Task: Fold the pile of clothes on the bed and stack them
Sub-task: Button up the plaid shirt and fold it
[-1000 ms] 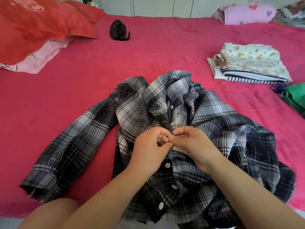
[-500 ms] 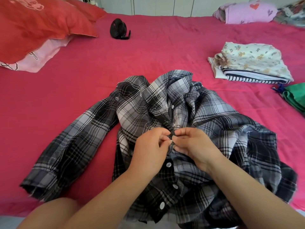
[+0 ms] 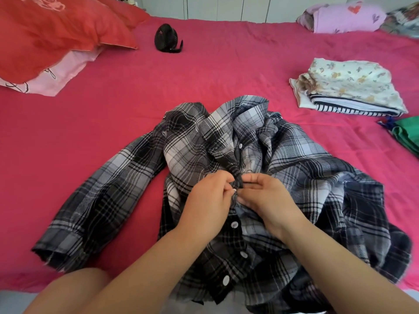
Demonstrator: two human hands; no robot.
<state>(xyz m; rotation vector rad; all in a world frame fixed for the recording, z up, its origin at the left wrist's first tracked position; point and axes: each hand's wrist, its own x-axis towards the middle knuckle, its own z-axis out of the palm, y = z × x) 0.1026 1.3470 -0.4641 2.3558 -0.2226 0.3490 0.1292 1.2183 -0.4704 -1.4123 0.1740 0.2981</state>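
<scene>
A black, grey and white plaid shirt (image 3: 195, 146) lies front up on the pink bed (image 3: 226, 71), collar away from me, its left sleeve stretched toward the near left. My left hand (image 3: 210, 200) and my right hand (image 3: 265, 196) meet at the button placket in the middle of the chest. Both pinch the placket's edges between thumb and fingers, around a button spot. Three white buttons show below my hands. The shirt's right side is bunched up under my right forearm.
A folded stack (image 3: 349, 89) with a floral piece over a striped one sits at the right. Green fabric (image 3: 408, 134) lies at the right edge. Red pillows (image 3: 54, 30) fill the far left, a small black fan (image 3: 167, 39) beside them. A lilac bundle (image 3: 347, 17) lies far right.
My hands stay at the same spot on the placket; the fingers shift slightly, spreading a little with the fabric pinched between them.
</scene>
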